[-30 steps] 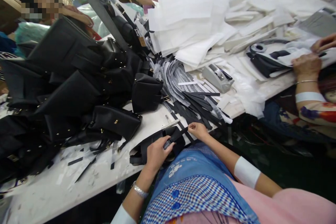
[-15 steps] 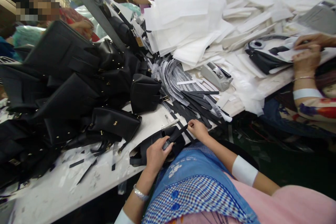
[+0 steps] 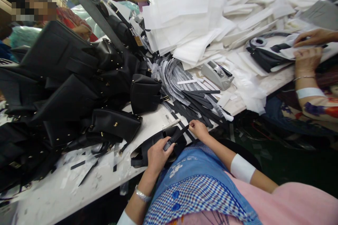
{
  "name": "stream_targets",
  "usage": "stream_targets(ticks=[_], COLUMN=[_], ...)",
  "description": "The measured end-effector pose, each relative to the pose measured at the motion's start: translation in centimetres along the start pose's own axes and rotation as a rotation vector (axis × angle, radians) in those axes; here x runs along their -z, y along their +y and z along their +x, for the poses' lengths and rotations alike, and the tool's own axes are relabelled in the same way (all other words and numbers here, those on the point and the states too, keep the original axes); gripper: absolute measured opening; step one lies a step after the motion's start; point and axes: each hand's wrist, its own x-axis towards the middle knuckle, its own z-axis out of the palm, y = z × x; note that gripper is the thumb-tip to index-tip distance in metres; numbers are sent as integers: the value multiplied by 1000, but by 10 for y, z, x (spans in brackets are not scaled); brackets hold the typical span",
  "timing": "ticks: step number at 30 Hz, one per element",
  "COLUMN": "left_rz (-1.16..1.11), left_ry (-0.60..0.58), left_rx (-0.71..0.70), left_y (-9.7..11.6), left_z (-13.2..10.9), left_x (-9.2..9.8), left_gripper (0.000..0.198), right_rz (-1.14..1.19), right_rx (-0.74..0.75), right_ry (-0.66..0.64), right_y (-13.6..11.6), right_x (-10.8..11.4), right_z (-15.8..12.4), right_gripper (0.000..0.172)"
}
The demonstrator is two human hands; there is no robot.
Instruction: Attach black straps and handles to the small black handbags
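Note:
A black bag (image 3: 142,151) lies at the table's front edge, against the blue apron. Across it runs a black strap (image 3: 178,135), stretched between both hands. My left hand (image 3: 159,153) is closed round the strap's lower left end, thumb on top, over the bag. With fingertips pinched, my right hand (image 3: 198,129) holds the strap's other end, just right of the bag. A white pen-like stick (image 3: 171,124) lies behind the bag.
Black bags (image 3: 71,95) are heaped at the left. Behind my hands are a bundle of strips (image 3: 176,77) and a grey tape dispenser (image 3: 217,74). White sheets (image 3: 185,14) are piled farther back. Another person's hands (image 3: 308,54) work at the right; two more people are behind.
My hands and the strap hold nearly the same pose. At the right, the other person's upper hand has shifted slightly left and its fingers have straightened. The view has moved slightly.

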Motion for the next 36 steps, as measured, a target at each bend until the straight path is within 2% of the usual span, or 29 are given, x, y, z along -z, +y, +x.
stream_targets(ticks=[3,5,7,9,14,17,20,24,30,36], left_rz=[-4,-15,-33,-70,-338,-489,-564,-669,-590,-530], left_ry=[7,5,-3,-14,-17,-102,-194,-257,-204,-294], left_rx=[10,16,35,87,278,353,366,363,330,386], left_y=[-1,0,1,4,5,-1,-8,-11,-5,-5], left_z=[0,-1,-2,-3,-5,-4,0,3,9,10], left_x=[1,1,2,2,2,0,-2,-5,-2,-3], left_gripper=[29,29,29,29,41,52,51,49,41,49], right_rz=[-8,21,85,161,336,434,502,525,568,607], right_rx=[87,293,558,705,631,606,589,561,516,537], right_ry=[41,51,-26,-149,-300,-360,-401,-403,-431,-450], right_y=[-8,-17,-27,-33,-31,-30,-35,-43,-39,-32], right_x=[11,18,21,21,13,9,6,7,8,-1], right_z=[-6,-12,-19,-24,-24,-24,-29,-36,-37,-33], right_gripper=[27,32,29,24,14,13,13,14,15,18])
